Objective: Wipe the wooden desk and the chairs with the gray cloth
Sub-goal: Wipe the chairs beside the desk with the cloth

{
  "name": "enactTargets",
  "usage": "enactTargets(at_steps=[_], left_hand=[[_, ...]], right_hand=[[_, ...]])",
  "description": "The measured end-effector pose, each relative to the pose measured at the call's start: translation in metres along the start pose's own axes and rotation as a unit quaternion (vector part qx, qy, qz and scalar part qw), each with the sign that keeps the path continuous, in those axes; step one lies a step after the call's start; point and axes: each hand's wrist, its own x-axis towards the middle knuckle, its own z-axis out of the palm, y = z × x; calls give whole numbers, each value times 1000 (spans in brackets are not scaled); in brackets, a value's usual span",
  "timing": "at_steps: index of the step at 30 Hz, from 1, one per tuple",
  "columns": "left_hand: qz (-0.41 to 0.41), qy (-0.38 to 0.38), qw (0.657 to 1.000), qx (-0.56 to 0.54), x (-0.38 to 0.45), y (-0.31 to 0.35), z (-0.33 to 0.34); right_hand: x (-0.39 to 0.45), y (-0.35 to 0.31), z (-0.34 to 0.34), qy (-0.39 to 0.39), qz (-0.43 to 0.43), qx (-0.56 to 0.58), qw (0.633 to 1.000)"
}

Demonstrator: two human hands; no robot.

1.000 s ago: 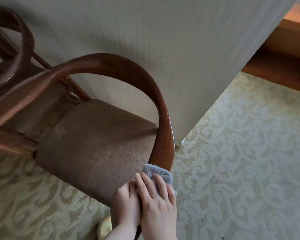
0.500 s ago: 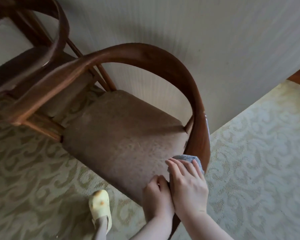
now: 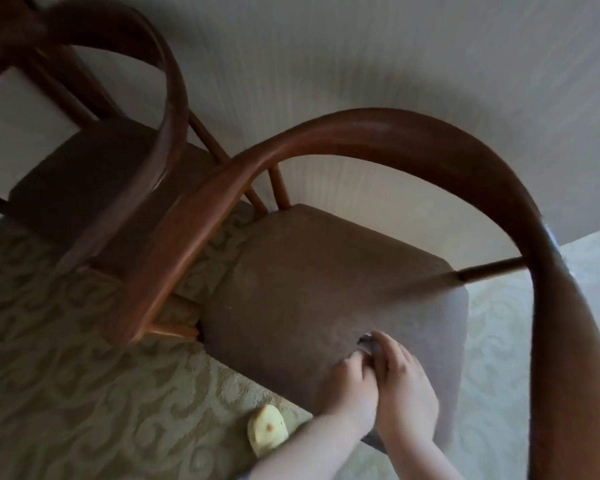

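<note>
Head view looks down on 2 wooden armchairs against a pale wall [image 3: 395, 57], standing on patterned carpet [image 3: 84, 393]. Both hands meet on the brown seat cushion [image 3: 326, 289] of the nearer chair [image 3: 378, 133], close to its front edge. The right hand [image 3: 404, 382] lies over the gray cloth [image 3: 367, 342], fingers bent down onto it; only a small bunched corner of the cloth shows past the fingertips. The left hand [image 3: 349, 381] sits just beside it, fingers curled in against the cloth, though motion blur keeps me from telling whether it really pinches the fabric.

Judging from this, the cloth could wad up under the palms and skid over the nap instead of wiping it, because so little of it is spread flat. The curved armrest [image 3: 568, 323] sweeps close by the right forearm, so a wide stroke might knock against it. A yellow slipper [image 3: 267, 429] sits on the carpet near the seat's front corner. The farther chair [image 3: 118, 98] stands behind and to the left.
</note>
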Motion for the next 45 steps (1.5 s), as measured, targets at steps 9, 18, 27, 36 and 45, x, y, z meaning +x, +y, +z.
enactTargets(at_steps=[9,18,27,36,45], left_hand=[[241,217,886,331,58,-46,-185],[-101,92,916,377,114,-152,-152],[-168,100,896,400,113,-164,-137],[-175,92,897,395,115,-163,-133],[-212,188,927,247,141,-152,-121]], right_hand=[[56,-55,109,-92,-236,-93,963],[78,-17,189,-117,-546,-253,790],[159,-79,196,-83,-368,-214,901],[176,-110,197,-322,-606,-310,658],[158,-119,202,-315,-552,-240,734]])
